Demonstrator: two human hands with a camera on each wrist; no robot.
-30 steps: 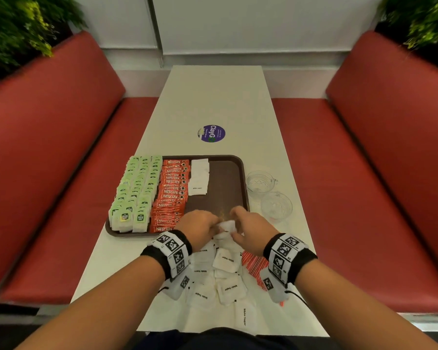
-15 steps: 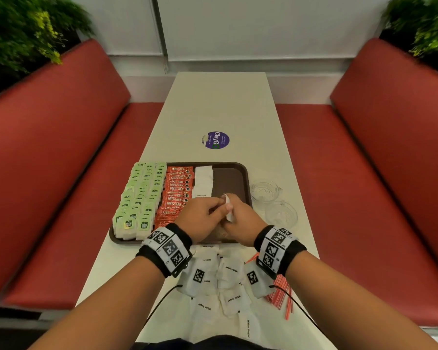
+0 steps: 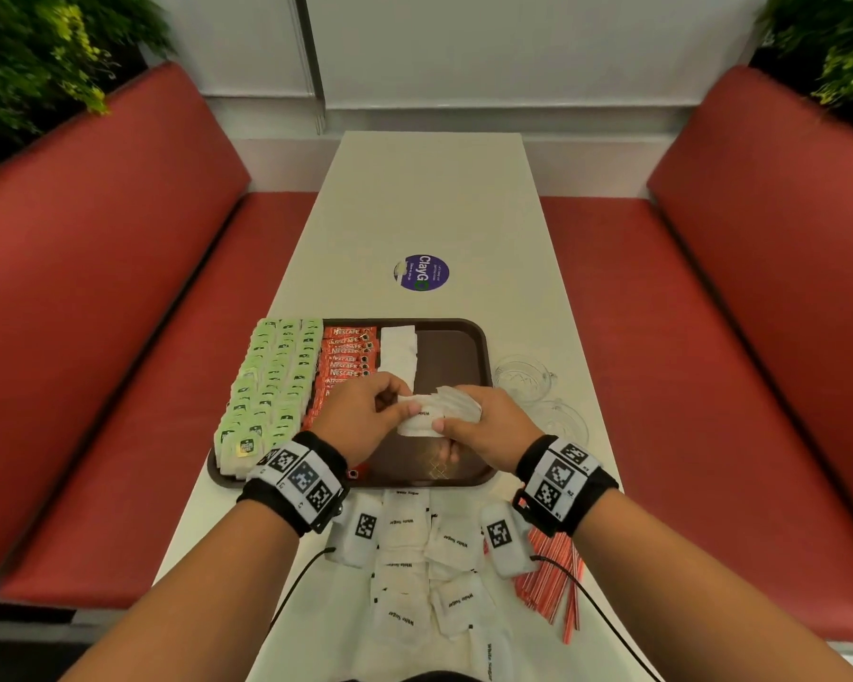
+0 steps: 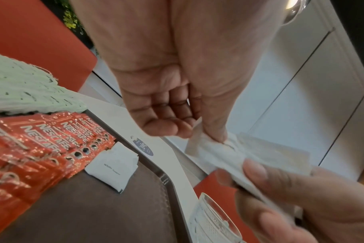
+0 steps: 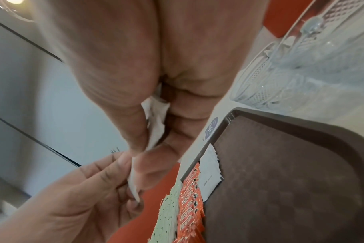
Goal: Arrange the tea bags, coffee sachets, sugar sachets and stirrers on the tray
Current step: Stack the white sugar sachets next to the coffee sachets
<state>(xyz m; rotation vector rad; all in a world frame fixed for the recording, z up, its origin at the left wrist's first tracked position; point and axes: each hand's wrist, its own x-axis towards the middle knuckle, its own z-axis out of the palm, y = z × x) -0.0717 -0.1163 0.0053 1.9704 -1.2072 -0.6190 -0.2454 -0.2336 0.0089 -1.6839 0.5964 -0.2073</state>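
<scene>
At the bottom of the head view, your arms cover part of the loose sugar sachets point(image 3: 456, 541) on the white table point(image 3: 429, 199), and the lowest packs are cut off by the frame edge. The red stirrers point(image 3: 560, 595) lie at the lower right, partly under your right wrist band. Just above them in the picture, your left hand point(image 3: 365, 415) and right hand point(image 3: 491, 428) meet over the brown tray point(image 3: 456, 359). Both pinch one small bunch of white sugar packs point(image 3: 427, 418); you cannot count how many. Your hands hide the near middle of the tray. On it, green tea bags point(image 3: 272, 371) fill the left, red coffee sachets point(image 3: 348, 354) stand next, then a short row of sugar packs point(image 3: 397, 354). Two clear glass dishes point(image 3: 525, 376) sit right of the tray, hard to make out. Farther up is a round purple sticker point(image 3: 421, 273), red benches point(image 3: 94, 307) on both sides, and green plants point(image 3: 35, 56) in the top corners.
</scene>
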